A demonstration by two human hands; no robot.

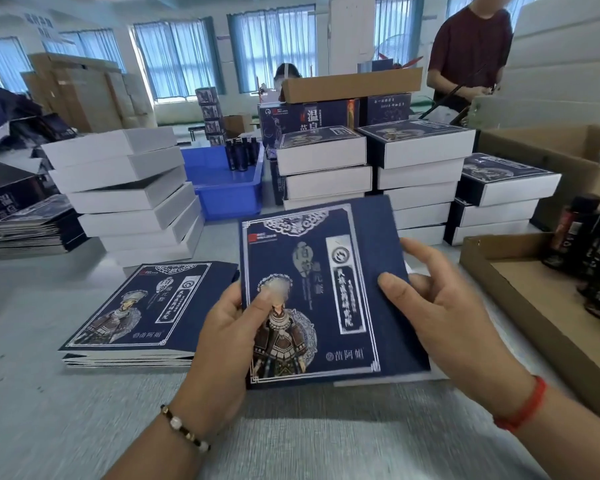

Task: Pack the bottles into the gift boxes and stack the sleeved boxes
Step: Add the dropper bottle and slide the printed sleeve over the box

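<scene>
- While both hands hold it, navy sleeve (312, 289) sits tilted above grey table (84, 410), white box edge showing under its right side.
- left hand (222, 327): thumb on sleeve face, fingers underneath, pinching left edge.
- right hand (440, 306): thumb on top, fingers curled round right edge.
- flat sleeve pile (142, 313) just left of it.
- sleeved box stacks (413, 168) behind; white box stack (129, 188) left-rear.
- bottles (589, 244) in cardboard tray (520, 296) at right.
</scene>
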